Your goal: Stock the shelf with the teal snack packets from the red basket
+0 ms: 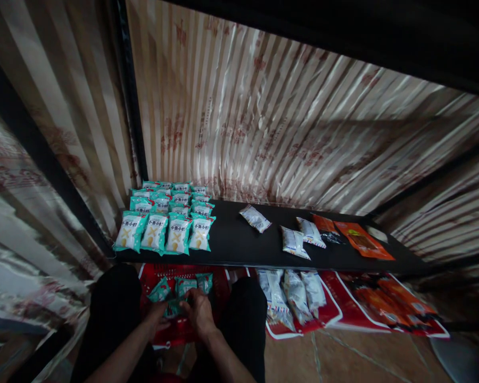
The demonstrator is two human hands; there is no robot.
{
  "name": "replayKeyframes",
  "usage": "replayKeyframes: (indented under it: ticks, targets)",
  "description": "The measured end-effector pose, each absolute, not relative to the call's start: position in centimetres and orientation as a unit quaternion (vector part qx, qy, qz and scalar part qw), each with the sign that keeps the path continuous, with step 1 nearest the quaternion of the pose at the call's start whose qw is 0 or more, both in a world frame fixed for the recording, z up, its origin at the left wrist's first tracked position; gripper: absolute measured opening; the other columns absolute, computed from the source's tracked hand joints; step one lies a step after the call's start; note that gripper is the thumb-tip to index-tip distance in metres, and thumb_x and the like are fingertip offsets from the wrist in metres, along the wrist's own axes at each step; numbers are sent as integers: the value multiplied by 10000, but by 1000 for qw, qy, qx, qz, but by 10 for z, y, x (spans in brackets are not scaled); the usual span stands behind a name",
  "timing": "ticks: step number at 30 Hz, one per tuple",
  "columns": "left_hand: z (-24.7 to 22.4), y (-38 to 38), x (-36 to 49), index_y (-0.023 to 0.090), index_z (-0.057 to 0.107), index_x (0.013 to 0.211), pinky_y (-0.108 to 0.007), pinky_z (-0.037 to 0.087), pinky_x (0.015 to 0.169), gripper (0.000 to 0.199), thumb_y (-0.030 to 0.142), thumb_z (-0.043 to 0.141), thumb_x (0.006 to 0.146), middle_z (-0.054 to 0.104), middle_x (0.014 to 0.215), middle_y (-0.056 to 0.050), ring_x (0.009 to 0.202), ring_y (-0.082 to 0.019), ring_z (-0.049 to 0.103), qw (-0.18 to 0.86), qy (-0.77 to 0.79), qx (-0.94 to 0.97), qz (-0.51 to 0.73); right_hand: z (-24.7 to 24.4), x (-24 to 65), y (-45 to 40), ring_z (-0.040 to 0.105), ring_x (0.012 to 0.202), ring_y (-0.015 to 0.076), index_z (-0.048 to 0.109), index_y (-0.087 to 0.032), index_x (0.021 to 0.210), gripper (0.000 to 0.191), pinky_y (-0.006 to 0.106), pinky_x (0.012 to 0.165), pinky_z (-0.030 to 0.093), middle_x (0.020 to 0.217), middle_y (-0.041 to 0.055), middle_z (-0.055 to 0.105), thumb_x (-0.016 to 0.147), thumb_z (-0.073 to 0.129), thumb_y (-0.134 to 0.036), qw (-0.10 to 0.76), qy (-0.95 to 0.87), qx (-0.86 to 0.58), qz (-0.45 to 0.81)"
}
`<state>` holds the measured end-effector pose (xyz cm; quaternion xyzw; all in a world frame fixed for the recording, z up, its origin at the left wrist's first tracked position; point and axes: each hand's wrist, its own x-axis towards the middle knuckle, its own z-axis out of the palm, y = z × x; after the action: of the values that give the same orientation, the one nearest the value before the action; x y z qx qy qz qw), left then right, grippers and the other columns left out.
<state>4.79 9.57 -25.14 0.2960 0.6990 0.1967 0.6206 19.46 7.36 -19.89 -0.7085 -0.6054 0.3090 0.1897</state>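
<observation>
Teal-and-white puffed plastic packets [186, 287] lie in a red plastic basket [222, 284], below the left end of the long black shelf [231, 239]. Both bare hands, left [156, 315] and right [202, 315], are at these packets; blur and shadow hide whether their fingers are apart or clamped on one. Such pillowy packs probably handle best by their crimped ends, with light pressure, since a hard squeeze could crush the contents. Matching teal-and-white packets [178, 234] form rows on the shelf's left end, white foil packets [294, 242] lie mid-shelf, and orange plastic packets [363, 240] toward its right. Behind it hangs striped, wrinkled sheeting [239, 106]; brown tiled floor [339, 354] shows below.
</observation>
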Motion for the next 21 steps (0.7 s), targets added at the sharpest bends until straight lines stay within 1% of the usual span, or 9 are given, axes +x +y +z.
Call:
replayKeyframes:
  ticks: [3, 5, 10, 16, 19, 21]
  targets:
    - [-252, 97, 49, 185, 524, 796, -286, 533, 632, 224, 400, 514, 734, 636, 789, -75, 704, -185, 645, 642, 709, 217, 196, -195, 190, 66, 623, 844, 170, 611, -201, 886, 189, 234, 740, 433, 936, 42, 631, 721, 660, -124, 185, -625, -694, 305]
    - [-252, 98, 50, 185, 532, 790, -267, 522, 626, 188, 365, 499, 749, 635, 751, -50, 685, -168, 637, 657, 696, 197, 214, -193, 186, 61, 626, 848, 180, 608, -198, 907, 212, 244, 739, 437, 959, 53, 624, 721, 662, -112, 171, -641, -685, 301]
    - [-251, 99, 54, 190, 531, 732, -235, 461, 548, 73, 262, 528, 739, 589, 596, 14, 578, -141, 597, 677, 660, 156, 286, -195, 178, 47, 635, 846, 200, 603, -204, 966, 288, 262, 715, 459, 1039, 70, 612, 707, 678, -100, 131, -676, -661, 297]
    - [-251, 104, 53, 177, 541, 745, -218, 438, 520, 50, 225, 552, 733, 610, 608, 19, 537, -121, 578, 688, 644, 130, 310, -205, 177, 32, 642, 868, 213, 602, -221, 1010, 313, 282, 735, 482, 1068, 62, 620, 719, 666, -123, 77, -708, -633, 303]
    - [-248, 108, 54, 172, 545, 715, -211, 459, 555, 18, 182, 551, 730, 607, 600, 22, 534, -108, 576, 699, 630, 113, 318, -204, 177, 27, 640, 876, 216, 608, -207, 987, 286, 278, 738, 482, 1048, 67, 624, 717, 660, -126, 62, -714, -629, 303]
    - [-246, 110, 55, 168, 551, 686, -214, 474, 582, 37, 168, 562, 721, 609, 600, 16, 542, -110, 584, 710, 620, 102, 318, -201, 177, 25, 634, 888, 210, 607, -202, 973, 269, 268, 748, 475, 1038, 68, 623, 720, 647, -118, 65, -718, -626, 298]
